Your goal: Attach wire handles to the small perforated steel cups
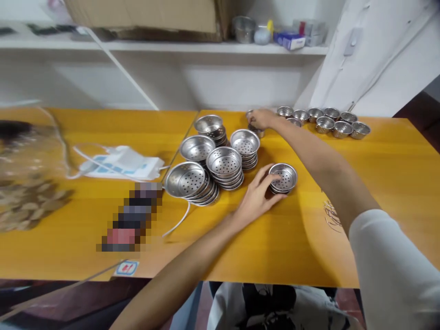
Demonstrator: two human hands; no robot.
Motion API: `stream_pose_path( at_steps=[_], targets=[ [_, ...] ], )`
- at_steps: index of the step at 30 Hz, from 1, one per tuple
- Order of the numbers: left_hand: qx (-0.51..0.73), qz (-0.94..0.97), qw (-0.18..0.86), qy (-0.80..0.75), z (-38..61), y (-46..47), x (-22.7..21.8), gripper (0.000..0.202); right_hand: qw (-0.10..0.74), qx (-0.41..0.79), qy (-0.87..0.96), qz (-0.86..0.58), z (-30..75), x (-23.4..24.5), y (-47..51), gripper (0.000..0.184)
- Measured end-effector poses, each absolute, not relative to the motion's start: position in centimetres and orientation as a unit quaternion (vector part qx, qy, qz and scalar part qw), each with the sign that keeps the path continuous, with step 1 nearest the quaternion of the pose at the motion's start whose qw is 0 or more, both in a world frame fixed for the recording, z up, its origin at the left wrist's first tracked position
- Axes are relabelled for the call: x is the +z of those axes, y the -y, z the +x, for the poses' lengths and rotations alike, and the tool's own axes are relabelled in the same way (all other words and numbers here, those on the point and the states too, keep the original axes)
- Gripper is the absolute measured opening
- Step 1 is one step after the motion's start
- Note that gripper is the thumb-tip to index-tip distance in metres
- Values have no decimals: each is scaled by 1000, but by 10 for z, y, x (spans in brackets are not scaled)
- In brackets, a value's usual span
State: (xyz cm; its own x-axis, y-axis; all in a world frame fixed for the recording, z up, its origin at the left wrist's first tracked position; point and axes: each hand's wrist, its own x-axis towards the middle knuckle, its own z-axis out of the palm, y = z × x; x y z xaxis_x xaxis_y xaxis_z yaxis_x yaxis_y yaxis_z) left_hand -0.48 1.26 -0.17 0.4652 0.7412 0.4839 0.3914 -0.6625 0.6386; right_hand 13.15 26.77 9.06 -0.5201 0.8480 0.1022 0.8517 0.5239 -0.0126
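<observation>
My left hand [259, 195] is wrapped round the left side of a short stack of perforated metal cups [284, 178], its thumb and fingers at the rim. Farther back, my right hand [263, 119] has its fingers bent down on a small metal cup [256, 130], which it partly covers. Several taller stacks of the same perforated cups [224, 162] stand left of my hands. Beyond my right forearm, single metal cups [325, 123] sit in loose rows near the wall.
A white power strip [120, 162] with cables lies on the yellow table [261, 247] at left. Near it are a pixelated phone-like object [132, 217] and a plastic bag of brown pieces [27, 201]. A shelf [220, 46] with a cardboard box [144, 18] runs behind.
</observation>
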Motion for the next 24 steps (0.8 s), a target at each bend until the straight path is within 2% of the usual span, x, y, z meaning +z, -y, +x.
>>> stream_pose_path(
  at_steps=[5,11,16,18,20,24],
  targets=[
    [419,833,170,-319,8,-18,-15,66,-38,-8,856,-516,190,86,-216,28],
    [418,849,73,-314,21,-28,-6,51,13,-4,828,-560,285,96,-110,28],
    [368,895,99,-234,23,6,1,48,-4,40,834,-551,289,81,-35,24],
    [375,884,126,-248,27,19,-3,58,1,45,844,-535,280,70,-17,22],
    [363,876,163,-272,33,24,-9,80,32,48,853,-519,275,59,-3,21],
    [324,858,257,-304,41,21,-15,109,195,68,859,-468,272,45,19,23]
  ],
)
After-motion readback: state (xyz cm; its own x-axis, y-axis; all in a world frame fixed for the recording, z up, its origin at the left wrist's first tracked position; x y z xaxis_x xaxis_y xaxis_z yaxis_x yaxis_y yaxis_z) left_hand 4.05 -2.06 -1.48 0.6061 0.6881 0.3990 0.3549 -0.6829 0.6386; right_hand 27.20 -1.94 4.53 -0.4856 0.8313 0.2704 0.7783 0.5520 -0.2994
